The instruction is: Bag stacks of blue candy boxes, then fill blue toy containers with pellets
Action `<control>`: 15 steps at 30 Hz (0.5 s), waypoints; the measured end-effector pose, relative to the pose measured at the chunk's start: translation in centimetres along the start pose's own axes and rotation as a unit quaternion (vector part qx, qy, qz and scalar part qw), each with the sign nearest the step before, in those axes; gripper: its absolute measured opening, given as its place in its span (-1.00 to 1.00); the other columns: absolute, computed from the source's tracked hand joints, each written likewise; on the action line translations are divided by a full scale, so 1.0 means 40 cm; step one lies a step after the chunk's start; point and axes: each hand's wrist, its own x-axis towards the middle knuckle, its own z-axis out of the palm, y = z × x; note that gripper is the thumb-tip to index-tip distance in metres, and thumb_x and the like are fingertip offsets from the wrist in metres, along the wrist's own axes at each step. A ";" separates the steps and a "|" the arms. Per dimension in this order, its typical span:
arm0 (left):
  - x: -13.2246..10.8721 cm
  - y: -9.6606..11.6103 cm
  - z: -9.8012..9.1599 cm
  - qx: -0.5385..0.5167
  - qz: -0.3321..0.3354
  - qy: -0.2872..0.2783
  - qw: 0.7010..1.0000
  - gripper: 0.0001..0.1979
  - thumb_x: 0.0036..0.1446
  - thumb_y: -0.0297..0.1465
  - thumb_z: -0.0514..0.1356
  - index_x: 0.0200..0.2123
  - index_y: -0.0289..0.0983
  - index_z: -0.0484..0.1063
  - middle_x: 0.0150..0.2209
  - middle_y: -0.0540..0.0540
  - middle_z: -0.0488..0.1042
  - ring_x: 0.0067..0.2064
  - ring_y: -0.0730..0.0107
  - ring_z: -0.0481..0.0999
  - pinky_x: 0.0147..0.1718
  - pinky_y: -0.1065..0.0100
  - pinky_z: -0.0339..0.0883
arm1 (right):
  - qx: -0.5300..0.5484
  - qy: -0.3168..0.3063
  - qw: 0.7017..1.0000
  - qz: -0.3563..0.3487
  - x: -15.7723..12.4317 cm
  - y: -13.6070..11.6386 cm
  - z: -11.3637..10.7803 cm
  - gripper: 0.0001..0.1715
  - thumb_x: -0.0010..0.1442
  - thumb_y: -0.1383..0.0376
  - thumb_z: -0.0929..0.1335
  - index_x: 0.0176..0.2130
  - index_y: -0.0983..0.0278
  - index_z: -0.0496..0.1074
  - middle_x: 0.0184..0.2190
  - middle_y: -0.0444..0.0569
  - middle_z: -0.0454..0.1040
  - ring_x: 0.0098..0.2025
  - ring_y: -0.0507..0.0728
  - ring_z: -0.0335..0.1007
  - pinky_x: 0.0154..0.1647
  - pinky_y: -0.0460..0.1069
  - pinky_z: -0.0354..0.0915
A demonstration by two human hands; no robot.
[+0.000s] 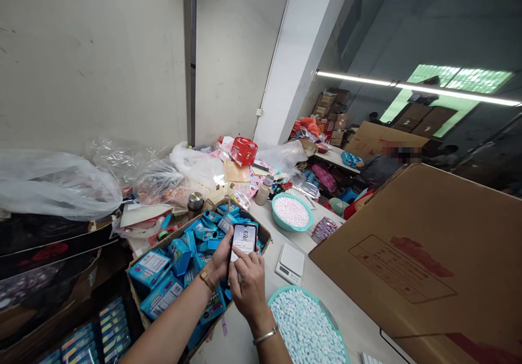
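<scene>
A large cardboard carton [428, 255] fills the near right. Left of it sits an open box [136, 290] of blue packets, with a teal basin [291, 288] of pale pellets between them. Above the box, the left hand [220, 258] grips a lit phone [243, 240]; the right hand [249, 288] holds nothing, a fingertip apparently touching the screen's lower edge.

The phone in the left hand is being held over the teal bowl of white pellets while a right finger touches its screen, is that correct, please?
Not quite: the head view shows the phone held by the left hand over the cardboard box of blue packets, not a bowl. The right hand does touch its screen.
</scene>
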 end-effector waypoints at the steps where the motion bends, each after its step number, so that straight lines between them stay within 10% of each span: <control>1: 0.000 0.000 0.001 0.001 0.004 0.001 1.000 -0.30 0.22 0.07 0.00 0.03 -0.47 0.44 -0.14 -0.39 0.60 -0.03 -0.02 0.58 0.07 0.05 0.34 | -0.001 0.000 1.000 0.000 0.000 0.001 0.000 -0.81 0.22 0.46 0.27 -0.29 0.17 0.39 0.04 -0.12 0.53 -0.15 0.18 0.34 0.07 0.22 0.10; 15: -0.016 -0.001 0.023 0.022 0.005 0.015 1.000 -0.37 0.21 0.06 0.02 -0.09 -0.40 0.50 -0.28 -0.28 0.62 -0.09 -0.06 0.58 -0.04 0.07 0.42 | 0.003 0.001 1.000 0.004 0.001 0.003 0.003 -0.81 0.23 0.45 0.26 -0.35 0.18 0.36 0.02 -0.13 0.54 -0.14 0.17 0.36 0.01 0.19 0.13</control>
